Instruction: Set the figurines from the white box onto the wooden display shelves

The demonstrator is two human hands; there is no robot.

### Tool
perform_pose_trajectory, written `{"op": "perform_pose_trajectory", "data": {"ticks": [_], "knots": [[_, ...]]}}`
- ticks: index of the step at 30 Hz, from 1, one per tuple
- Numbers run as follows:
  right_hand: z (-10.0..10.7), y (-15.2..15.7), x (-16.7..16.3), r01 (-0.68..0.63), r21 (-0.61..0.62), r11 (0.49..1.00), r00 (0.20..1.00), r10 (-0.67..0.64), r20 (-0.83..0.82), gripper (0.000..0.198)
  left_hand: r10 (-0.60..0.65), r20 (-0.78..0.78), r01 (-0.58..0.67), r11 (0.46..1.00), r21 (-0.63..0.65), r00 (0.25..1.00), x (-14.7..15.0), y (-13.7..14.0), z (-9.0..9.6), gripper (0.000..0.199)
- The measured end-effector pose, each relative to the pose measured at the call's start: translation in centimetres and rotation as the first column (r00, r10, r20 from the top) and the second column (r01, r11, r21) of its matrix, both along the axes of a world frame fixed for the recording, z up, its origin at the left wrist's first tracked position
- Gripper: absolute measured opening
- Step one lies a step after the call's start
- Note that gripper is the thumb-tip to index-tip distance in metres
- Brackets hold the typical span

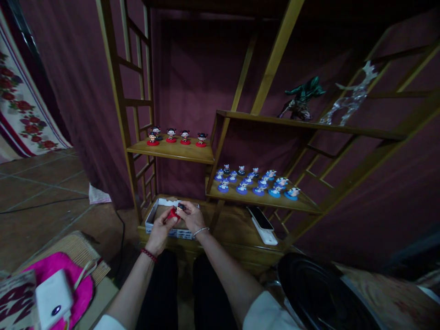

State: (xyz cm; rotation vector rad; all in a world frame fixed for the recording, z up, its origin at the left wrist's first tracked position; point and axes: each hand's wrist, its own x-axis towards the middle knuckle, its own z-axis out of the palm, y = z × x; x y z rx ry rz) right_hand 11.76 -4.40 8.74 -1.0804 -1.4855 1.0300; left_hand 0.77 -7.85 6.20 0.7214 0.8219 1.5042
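Between my two hands is a small doll figurine (pixel 180 208) with dark hair and a red base. My left hand (pixel 161 229) pinches the red base, and a dark red bead bracelet circles that wrist. With its fingers closed around the doll's upper part, my right hand (pixel 193 219) comes in from the other side. Both hands are over a shallow white cardboard box (pixel 151 221) on the lowest shelf; they hide part of its inside. Several similar figurines on red bases, such as one doll (pixel 185 137), stand upright on the upper left shelf (pixel 172 150).
Rows of purple and blue figurines (pixel 241 187) fill the middle shelf. A phone (pixel 260 217) lies partly on a white device (pixel 266 234) at the lower right. Green (pixel 304 98) and clear (pixel 354 98) statues stand higher up. A white power bank (pixel 54 300) rests on pink cloth at lower left.
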Motion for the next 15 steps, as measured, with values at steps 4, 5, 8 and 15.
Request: {"op": "perform_pose_trajectory", "data": {"ticks": [4,5,8,15], "knots": [[0.1,-0.1,-0.02,0.0,0.001,1.0,1.0,0.0,0.01,0.028,-0.013,0.016,0.013,1.0,0.009,1.0,0.03,-0.14,0.16,0.053],[0.07,-0.06,-0.04,0.004,0.002,1.0,1.0,-0.004,0.016,0.028,-0.015,0.015,0.015,1.0,0.012,1.0,-0.01,-0.12,0.17,0.053],[-0.17,0.07,-0.19,0.009,0.01,1.0,1.0,-0.009,0.019,0.028,-0.014,0.02,0.014,1.0,0.009,1.0,-0.12,-0.12,0.28,0.053],[0.04,-0.45,-0.49,0.01,0.008,1.0,0.998,-0.01,0.054,0.029,-0.025,0.074,0.023,1.0,0.021,0.997,-0.13,-0.81,0.41,0.047]]}}
